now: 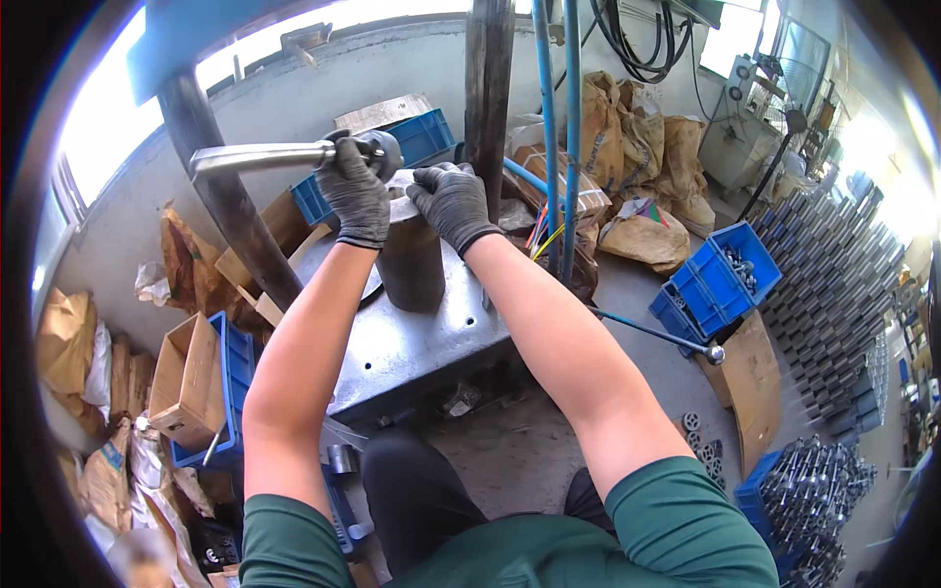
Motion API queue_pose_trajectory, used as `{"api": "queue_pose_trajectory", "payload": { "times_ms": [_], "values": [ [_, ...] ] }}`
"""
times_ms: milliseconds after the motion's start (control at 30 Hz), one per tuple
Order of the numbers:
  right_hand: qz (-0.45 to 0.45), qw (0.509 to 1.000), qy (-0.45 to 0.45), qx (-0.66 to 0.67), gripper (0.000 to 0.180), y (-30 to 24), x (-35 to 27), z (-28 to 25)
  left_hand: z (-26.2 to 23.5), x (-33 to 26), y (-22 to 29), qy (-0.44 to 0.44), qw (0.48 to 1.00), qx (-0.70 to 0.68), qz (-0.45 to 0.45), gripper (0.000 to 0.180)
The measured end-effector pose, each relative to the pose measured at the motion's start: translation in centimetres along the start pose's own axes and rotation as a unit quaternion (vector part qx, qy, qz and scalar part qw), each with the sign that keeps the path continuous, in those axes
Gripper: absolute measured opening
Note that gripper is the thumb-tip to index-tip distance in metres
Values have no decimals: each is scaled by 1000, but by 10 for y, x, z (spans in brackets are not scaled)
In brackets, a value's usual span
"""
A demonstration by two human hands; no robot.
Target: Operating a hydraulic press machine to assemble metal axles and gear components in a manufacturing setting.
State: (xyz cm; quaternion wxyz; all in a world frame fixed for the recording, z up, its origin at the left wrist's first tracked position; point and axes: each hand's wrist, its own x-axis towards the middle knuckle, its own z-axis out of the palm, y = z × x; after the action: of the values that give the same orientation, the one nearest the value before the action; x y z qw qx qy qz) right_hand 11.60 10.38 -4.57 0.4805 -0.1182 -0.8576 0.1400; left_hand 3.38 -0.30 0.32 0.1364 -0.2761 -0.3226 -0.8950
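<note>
My left hand [355, 194], in a grey knit glove, is closed around a long silver metal tube [260, 157] that tapers toward its head. A round dark-grey head [388, 152] shows just past the fingers. The tube lies nearly level and points left. My right hand [453, 204], gloved alike, has its fingers closed at a pale, flat piece [401, 209] on top of a dark upright metal cylinder [412, 267]. Whether that piece is loose or part of the cylinder's top I cannot tell. The cylinder stands on a grey metal machine table [431, 348].
Two dark posts [487, 88] [211, 157] and blue upright rods [562, 127] flank the table. A blue lever with a ball end [715, 354] juts right. Blue crates [720, 279], stacked metal tubes [833, 265] and sacks [642, 147] stand right; cardboard boxes [188, 384] left.
</note>
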Motion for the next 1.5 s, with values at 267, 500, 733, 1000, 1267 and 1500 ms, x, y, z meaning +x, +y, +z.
{"api": "queue_pose_trajectory", "payload": {
  "times_ms": [267,500,733,1000,1267,1500],
  "values": [
    [20,1000,-5,1,51,-13,3,-12,9,24,6,13,997,51,-56,28],
    [8,999,-30,-27,37,-20,6,-13,3,23,0,-18,989,130,-74,29],
    [14,995,-93,-18,36,-6,1,-26,35,18,7,-73,974,207,-60,26],
    [-87,983,-144,72,11,-15,-102,-184,36,35,4,-86,951,289,-69,23],
    [-80,898,-334,-277,17,32,-162,-391,43,41,0,-72,952,287,-73,23],
    [-32,957,-207,-200,9,72,-176,-385,64,17,27,-73,939,316,-113,20]
  ]
}}
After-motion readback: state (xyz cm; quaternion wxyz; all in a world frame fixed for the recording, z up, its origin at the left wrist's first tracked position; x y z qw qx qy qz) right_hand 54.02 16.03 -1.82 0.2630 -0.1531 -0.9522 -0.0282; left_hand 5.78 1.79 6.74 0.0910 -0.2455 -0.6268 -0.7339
